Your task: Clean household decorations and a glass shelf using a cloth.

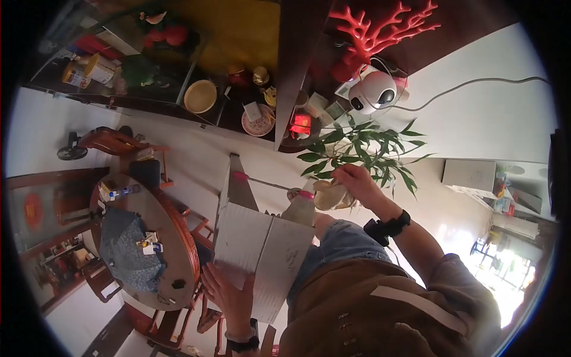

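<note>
A pale cardboard box (243, 232) with raised flaps stands in front of my body, with handwriting on one panel. My left hand (229, 290) lies against its outer side, fingers spread and holding nothing. Above the box's other end, my right hand (354, 180) pinches a beige, soft-looking item (329, 195), perhaps a cloth pouch; its exact kind is unclear. A thin rod with pink ends (272, 184) spans the box's opening, one end close to the beige item. The box's contents are mostly hidden by the flaps.
A leafy green plant (361, 151) grows just beyond my right hand. Ahead, a dark cabinet (294, 67) holds a white camera (372, 91), a red coral-shaped ornament (379, 31) and a round tray (200, 96). To the left stands an oval table (178, 263) bearing an umbrella (129, 250), with wooden chairs around.
</note>
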`<action>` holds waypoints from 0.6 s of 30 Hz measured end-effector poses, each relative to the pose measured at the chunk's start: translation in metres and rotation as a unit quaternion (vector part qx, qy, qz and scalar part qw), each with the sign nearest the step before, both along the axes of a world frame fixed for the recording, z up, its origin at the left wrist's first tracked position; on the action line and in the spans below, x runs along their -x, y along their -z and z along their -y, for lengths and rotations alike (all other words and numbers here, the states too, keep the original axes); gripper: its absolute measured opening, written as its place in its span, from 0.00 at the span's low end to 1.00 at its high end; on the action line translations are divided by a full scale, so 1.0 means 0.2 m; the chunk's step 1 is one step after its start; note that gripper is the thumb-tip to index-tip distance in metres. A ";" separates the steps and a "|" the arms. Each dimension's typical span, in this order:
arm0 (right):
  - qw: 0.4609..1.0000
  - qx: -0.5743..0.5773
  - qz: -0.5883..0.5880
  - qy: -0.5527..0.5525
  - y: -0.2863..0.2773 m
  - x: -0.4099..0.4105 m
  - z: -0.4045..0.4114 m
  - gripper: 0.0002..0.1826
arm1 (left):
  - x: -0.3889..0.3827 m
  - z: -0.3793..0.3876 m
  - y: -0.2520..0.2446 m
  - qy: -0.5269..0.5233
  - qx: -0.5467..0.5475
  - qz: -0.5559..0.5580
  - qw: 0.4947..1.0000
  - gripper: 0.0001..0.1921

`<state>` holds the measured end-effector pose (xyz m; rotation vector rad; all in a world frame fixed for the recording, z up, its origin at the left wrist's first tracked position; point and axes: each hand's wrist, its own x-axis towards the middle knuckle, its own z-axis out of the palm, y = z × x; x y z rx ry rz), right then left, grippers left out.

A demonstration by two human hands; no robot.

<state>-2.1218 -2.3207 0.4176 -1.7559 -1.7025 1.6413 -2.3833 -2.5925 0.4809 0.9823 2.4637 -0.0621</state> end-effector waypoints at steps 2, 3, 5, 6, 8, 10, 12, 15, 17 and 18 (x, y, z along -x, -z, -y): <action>0.990 0.075 -0.104 0.061 0.01 0.00 0.01 0.16 | -0.01 0.04 -0.02 -0.022 0.019 -0.005 1.000 0.58; 0.990 0.072 -0.105 0.062 0.00 0.01 0.01 0.16 | -0.01 0.08 -0.03 -0.041 0.043 -0.008 0.998 0.59; 0.963 0.134 -0.203 0.119 -0.02 0.04 0.03 0.18 | -0.01 0.16 -0.02 -0.037 0.029 0.001 0.999 0.59; 0.946 0.182 -0.229 0.138 -0.03 0.05 0.03 0.18 | 0.00 0.18 -0.01 -0.035 0.018 0.010 0.999 0.59; 0.910 0.230 -0.297 0.176 -0.10 0.07 0.04 0.17 | 0.00 0.20 -0.03 -0.024 0.014 0.017 0.999 0.58; 0.834 0.284 -0.420 0.218 -0.11 0.06 0.05 0.15 | 0.00 0.18 -0.02 -0.025 0.064 0.020 0.997 0.59; 0.847 0.258 -0.416 0.209 -0.18 0.08 0.04 0.14 | 0.00 0.17 -0.03 -0.017 0.075 0.018 0.997 0.60; 0.915 0.123 -0.358 0.139 -0.28 0.07 0.01 0.16 | 0.00 0.17 -0.03 -0.009 0.090 0.021 0.996 0.60; 0.951 0.010 -0.299 0.075 -0.34 0.09 -0.03 0.18 | 0.00 0.17 -0.04 -0.010 0.090 0.026 0.996 0.60; 0.964 -0.074 -0.248 0.061 -0.38 0.11 -0.07 0.19 | 0.00 0.17 -0.05 -0.008 0.088 0.024 0.996 0.60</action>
